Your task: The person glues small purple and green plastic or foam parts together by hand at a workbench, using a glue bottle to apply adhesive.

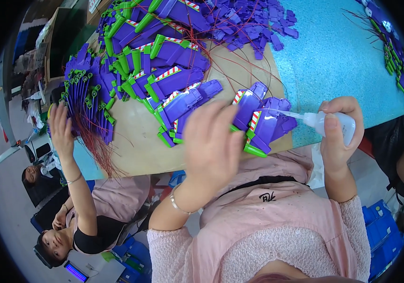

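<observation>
My right hand (342,123) is closed around a white squeeze bottle (345,128) with a long thin nozzle. The nozzle tip points left, over a purple wing-shaped plastic part (269,123) with a green end and a red-and-white striped edge. A similar purple part (248,106) lies just left of it. Blurred by motion, my left hand (212,139) is above the near side of the table, its fingers apart and nothing visible in them. Beneath and beyond it lie more of these purple wing parts (183,101), partly hidden by the hand.
Piled wing parts (164,47) with red wires cover the far left, beside small purple pieces (244,23). More parts (395,61) lie at the far right of the blue tabletop (329,61). A co-worker's hand (60,127) reaches a bundle of red wires (93,146) on the left.
</observation>
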`<state>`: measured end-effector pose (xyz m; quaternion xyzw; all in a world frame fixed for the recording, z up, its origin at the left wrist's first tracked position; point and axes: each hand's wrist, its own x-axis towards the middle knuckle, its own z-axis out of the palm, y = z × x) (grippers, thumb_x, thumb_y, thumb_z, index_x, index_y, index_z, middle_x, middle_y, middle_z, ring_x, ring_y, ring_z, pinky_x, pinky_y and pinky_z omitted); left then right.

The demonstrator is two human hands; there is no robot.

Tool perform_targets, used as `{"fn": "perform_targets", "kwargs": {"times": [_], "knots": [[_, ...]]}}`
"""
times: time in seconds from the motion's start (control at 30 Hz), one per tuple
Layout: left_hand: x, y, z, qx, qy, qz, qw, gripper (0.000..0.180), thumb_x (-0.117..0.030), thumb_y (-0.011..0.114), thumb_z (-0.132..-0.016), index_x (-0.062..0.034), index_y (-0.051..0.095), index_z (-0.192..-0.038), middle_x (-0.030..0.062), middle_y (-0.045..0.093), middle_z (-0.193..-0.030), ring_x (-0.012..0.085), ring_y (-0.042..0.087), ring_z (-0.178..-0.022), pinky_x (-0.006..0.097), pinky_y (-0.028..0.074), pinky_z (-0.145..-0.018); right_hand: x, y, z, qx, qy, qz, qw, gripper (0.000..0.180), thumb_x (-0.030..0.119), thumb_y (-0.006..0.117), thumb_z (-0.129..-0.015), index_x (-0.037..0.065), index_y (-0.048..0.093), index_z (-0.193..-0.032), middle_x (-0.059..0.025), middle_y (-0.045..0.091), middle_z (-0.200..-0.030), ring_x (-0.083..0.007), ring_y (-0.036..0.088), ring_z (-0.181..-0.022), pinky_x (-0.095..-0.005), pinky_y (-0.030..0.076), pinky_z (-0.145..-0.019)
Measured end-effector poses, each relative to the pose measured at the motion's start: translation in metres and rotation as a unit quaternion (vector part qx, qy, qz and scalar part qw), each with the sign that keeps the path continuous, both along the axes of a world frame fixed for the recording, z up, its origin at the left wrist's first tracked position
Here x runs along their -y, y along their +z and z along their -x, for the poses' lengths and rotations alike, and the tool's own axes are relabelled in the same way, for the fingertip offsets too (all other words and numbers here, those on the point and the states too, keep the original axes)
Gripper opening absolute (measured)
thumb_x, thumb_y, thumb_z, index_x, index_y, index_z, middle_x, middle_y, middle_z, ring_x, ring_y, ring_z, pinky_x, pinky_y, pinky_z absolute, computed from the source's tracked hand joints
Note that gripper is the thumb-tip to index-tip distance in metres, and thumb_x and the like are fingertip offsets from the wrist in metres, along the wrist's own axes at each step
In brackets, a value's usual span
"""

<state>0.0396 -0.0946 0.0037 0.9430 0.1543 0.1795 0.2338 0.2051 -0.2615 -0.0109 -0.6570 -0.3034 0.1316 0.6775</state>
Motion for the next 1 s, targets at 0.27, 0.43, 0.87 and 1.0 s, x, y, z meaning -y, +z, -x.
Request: {"fn": "perform_targets", "kwargs": {"times": [0.27,0.43,0.87,1.0], "knots": [[-0.012,-0.004,0.036,-0.138,0.191,-0.170,0.957,0.041,-0.013,0.074,-0.072,0.0006,0.054,-0.106,0.0176,0.056,-0.101,0.0353,0.053,-0.091,0.043,0.043,-0.079,-0.012,0.005,0.000,-0.004,0.031,0.013,0.999,0.010,0.005,0.064,-0.086,0.000,0.058,-0.093,-0.0042,0.061,-0.083,-0.0067,0.055,-0.072,-0.0203,0.043,-0.063],[-0.011,0.006,0.040,-0.181,0.196,-0.168,0.949,0.044,-0.012,0.074,-0.072,0.0013,0.054,-0.108,0.0166,0.057,-0.098,0.0352,0.053,-0.091,0.044,0.043,-0.079,-0.011,0.007,-0.001,-0.013,0.035,0.004,0.999,0.011,0.005,0.065,-0.086,0.000,0.058,-0.093,-0.0043,0.061,-0.083,-0.0069,0.056,-0.073,-0.0205,0.044,-0.063],[-0.004,0.014,0.012,-0.086,0.056,-0.030,0.994,0.049,-0.005,0.076,-0.070,-0.0020,0.058,-0.116,0.0143,0.053,-0.101,0.0305,0.054,-0.086,0.038,0.045,-0.073,-0.018,0.005,0.000,-0.003,0.025,0.029,0.999,0.011,0.004,0.067,-0.084,0.000,0.060,-0.091,-0.0047,0.062,-0.083,-0.0076,0.056,-0.072,-0.0218,0.045,-0.062],[-0.003,0.013,0.011,-0.076,0.054,-0.041,0.995,0.048,-0.004,0.076,-0.069,-0.0022,0.059,-0.114,0.0133,0.053,-0.100,0.0291,0.053,-0.084,0.038,0.044,-0.072,-0.019,0.003,0.005,-0.009,0.058,0.032,0.998,0.010,0.003,0.069,-0.082,0.000,0.062,-0.089,-0.0054,0.063,-0.083,-0.0089,0.058,-0.071,-0.0221,0.045,-0.062]]}}
